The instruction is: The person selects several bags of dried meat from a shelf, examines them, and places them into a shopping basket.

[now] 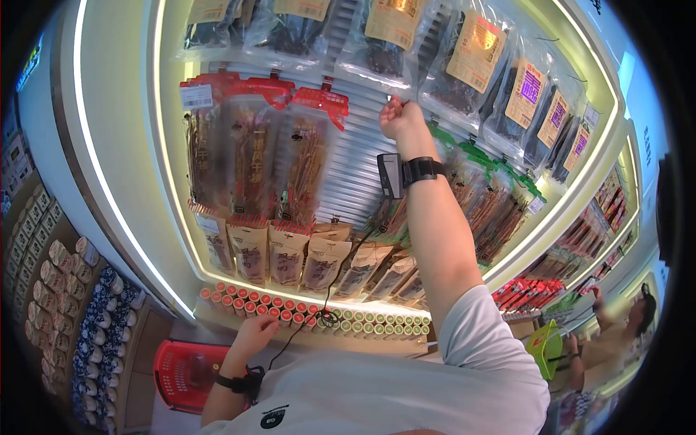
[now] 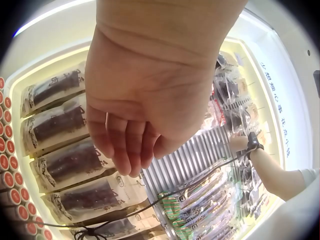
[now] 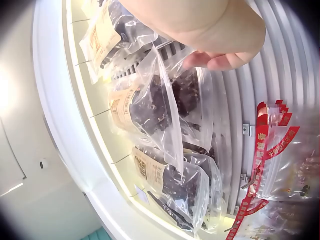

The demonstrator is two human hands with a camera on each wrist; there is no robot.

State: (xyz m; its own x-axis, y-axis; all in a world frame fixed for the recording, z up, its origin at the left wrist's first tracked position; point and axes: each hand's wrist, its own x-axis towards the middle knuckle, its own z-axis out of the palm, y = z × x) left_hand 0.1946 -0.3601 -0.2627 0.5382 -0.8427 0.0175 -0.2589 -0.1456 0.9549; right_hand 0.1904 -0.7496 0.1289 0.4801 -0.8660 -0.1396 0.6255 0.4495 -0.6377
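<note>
My right hand (image 1: 401, 120) is raised to the ribbed back panel (image 1: 355, 159) of the lit display, fingers curled, just below a hanging clear bag (image 1: 378, 59) of dark food. In the right wrist view its fingertips (image 3: 220, 61) lie right beside a similar clear bag (image 3: 187, 95); I cannot tell whether they grip it. My left hand (image 1: 254, 336) hangs low in front of the canned rows, fingers loosely bent. The left wrist view shows nothing held in that left hand (image 2: 145, 100).
Red-topped packs (image 1: 254, 156) hang left, green-topped packs (image 1: 493, 185) right. Brown paper pouches (image 1: 288, 257) stand below, above red-lidded cans (image 1: 250, 307). A black cord (image 1: 328, 290) trails across the front. A red basket (image 1: 174, 377) sits lower left; another person (image 1: 612, 337) stands far right.
</note>
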